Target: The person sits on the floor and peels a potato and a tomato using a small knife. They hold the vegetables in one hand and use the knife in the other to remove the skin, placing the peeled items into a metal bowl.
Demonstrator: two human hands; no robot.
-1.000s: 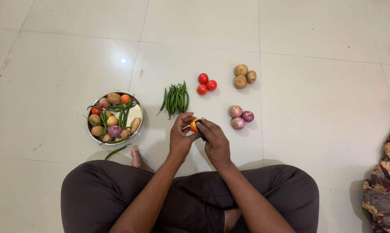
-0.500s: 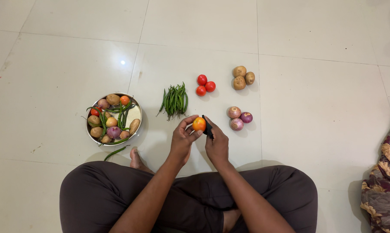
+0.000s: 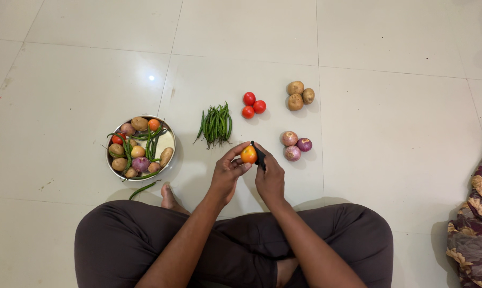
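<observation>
I sit cross-legged on a tiled floor. My left hand (image 3: 226, 173) pinches an orange-red tomato (image 3: 248, 154) between thumb and fingers. My right hand (image 3: 270, 176) holds a small black object (image 3: 259, 157) against the tomato's right side; what it is cannot be told. On the floor beyond lie a bunch of green beans (image 3: 216, 124), three red tomatoes (image 3: 252, 105), three potatoes (image 3: 297, 96) and three purple onions (image 3: 295, 145).
A steel bowl (image 3: 168, 142) at my left holds potatoes, onions, tomatoes and green beans. One loose green bean (image 3: 142, 188) lies beside my bare foot (image 3: 169, 196). Patterned cloth (image 3: 475, 229) sits at the right edge.
Both hands have shifted slightly right with the tomato. My left fingers have opened around it, so more of the tomato shows, and the black object now stands against its right side.
</observation>
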